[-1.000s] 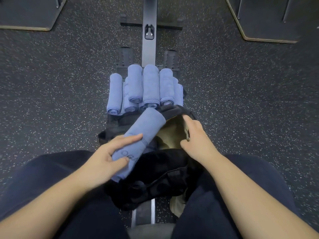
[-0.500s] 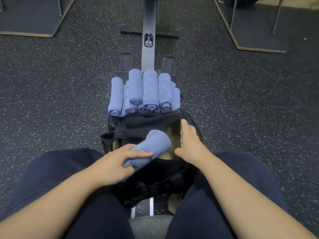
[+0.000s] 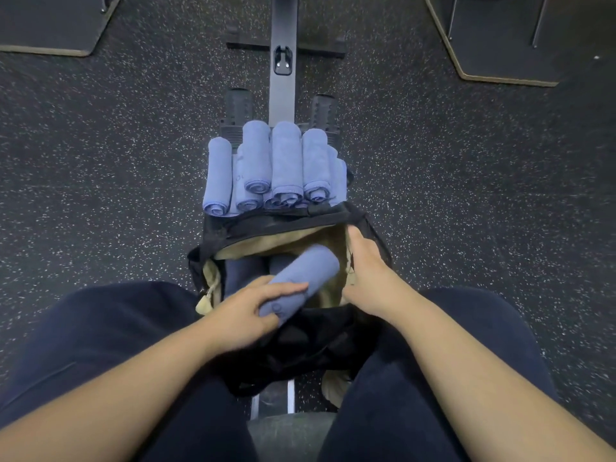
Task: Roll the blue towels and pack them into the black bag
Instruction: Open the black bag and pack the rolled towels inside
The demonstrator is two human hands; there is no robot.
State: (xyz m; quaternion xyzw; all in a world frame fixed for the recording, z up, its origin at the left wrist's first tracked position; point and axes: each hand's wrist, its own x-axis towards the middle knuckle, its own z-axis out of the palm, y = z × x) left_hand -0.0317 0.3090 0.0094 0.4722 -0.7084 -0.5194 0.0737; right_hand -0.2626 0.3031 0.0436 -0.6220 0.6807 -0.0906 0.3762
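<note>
My left hand grips a rolled blue towel by its near end, and the towel's far end points into the mouth of the black bag. The bag stands open between my knees, showing a tan lining and darker blue rolls deep inside. My right hand holds the bag's right rim, fingers curled over the edge. Just beyond the bag, several rolled blue towels lie stacked side by side.
I sit astride a bench whose grey rail runs away from me, with two black foot pads beside it. Speckled black rubber floor lies on both sides. Dark mats sit at the far left and far right corners.
My left hand has carried the towel forward and down, so its far end now sits inside the bag's opening. My right hand has pulled the rim wider, showing more lining.
</note>
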